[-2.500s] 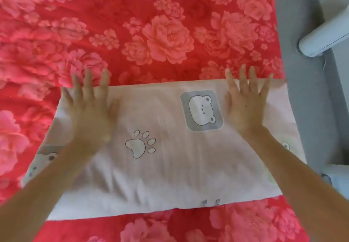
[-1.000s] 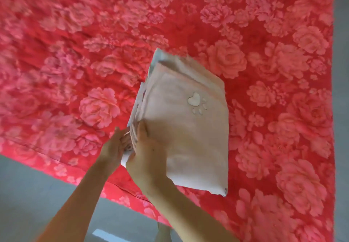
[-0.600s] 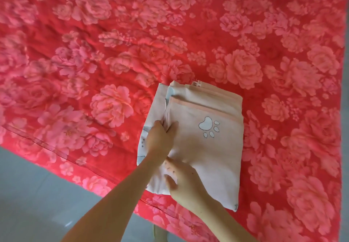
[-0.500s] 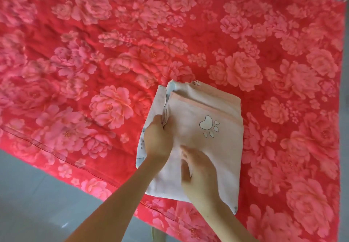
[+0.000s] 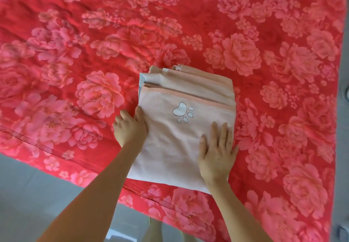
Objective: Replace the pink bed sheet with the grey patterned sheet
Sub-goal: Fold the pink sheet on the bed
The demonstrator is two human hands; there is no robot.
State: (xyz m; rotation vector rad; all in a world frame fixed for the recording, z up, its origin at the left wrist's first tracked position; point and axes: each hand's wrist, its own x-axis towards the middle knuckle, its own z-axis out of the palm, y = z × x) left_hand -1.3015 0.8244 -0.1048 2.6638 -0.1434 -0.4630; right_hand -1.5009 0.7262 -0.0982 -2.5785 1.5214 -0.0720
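We note the right hand [image 5: 217, 153] flat on the folded pale-pink paw-print sheet [image 5: 170, 143], left hand [image 5: 130, 127] curled round its edge; we advise squaring the layers.

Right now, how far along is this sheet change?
Done: the pink sheet is folded into a thick square on the red flowered bedcover. In hand: the right hand presses flat on it while the left hand sits at its left edge. Left: no grey patterned sheet is in view, so carrying the pink one off and spreading the grey one likely remain.
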